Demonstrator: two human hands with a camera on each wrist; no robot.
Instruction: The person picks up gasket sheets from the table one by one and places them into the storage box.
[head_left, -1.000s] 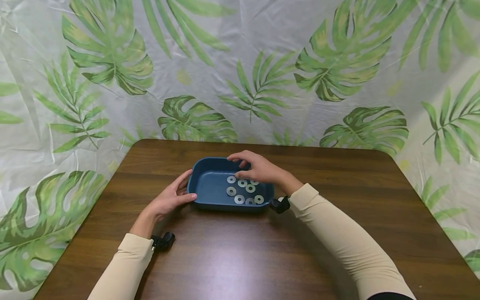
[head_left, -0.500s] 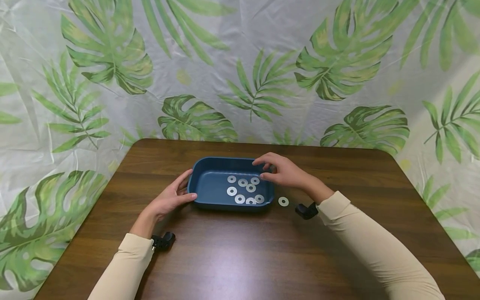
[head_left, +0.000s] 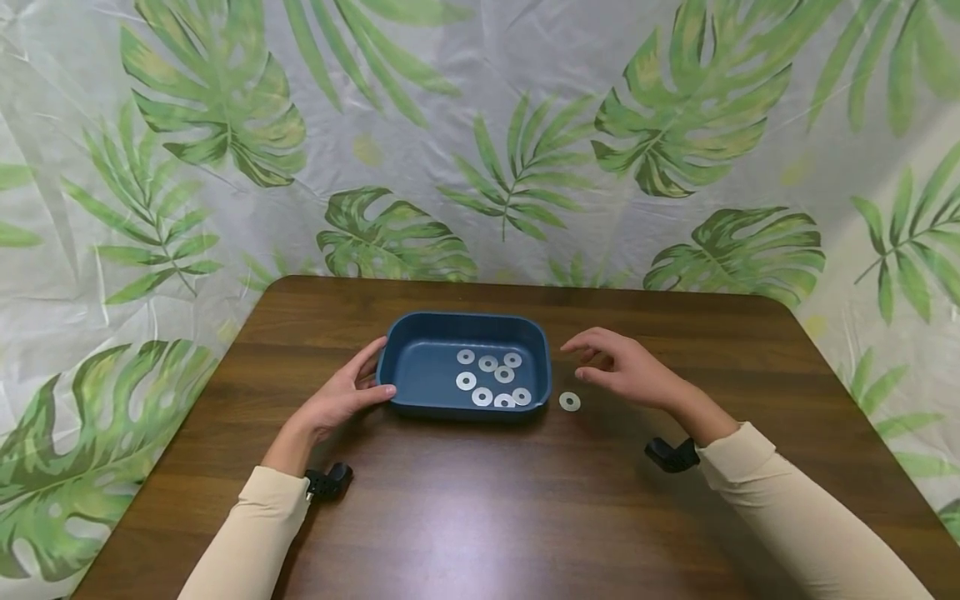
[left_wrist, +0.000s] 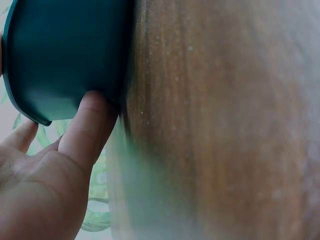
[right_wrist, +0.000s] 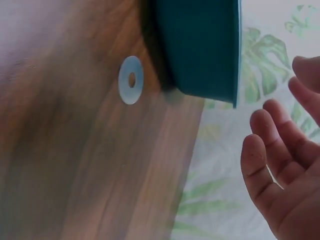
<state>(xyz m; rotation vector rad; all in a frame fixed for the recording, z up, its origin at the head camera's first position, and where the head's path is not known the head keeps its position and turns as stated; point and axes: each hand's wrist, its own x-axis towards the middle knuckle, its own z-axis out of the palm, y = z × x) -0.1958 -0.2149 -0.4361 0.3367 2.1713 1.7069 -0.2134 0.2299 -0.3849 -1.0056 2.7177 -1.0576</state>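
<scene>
A deep blue rectangular tray (head_left: 420, 375) stands on the table with several flat metal washers (head_left: 466, 381) in its right half. My left hand (head_left: 339, 398) holds the tray's left end, thumb at the near corner and fingers along the end wall. In the left wrist view, fingertips (left_wrist: 92, 102) touch the tray's outer wall and rim. Beyond the tray's right end, my right hand (head_left: 630, 371) hovers with loosely bent fingers, nothing visible between them. One loose washer (head_left: 570, 402) lies flat on the table beside the tray, just below and left of that hand.
The brown wooden table (head_left: 465, 500) runs back to a white cloth (head_left: 525, 183) with green leaf prints. Each wrist carries a small black camera, one by the left cuff (head_left: 330, 481) and one by the right cuff (head_left: 671, 456).
My right hand has moved right, from over the tray to beyond its right end, uncovering washers in the tray and the loose washer. The left hand stays on the tray.
</scene>
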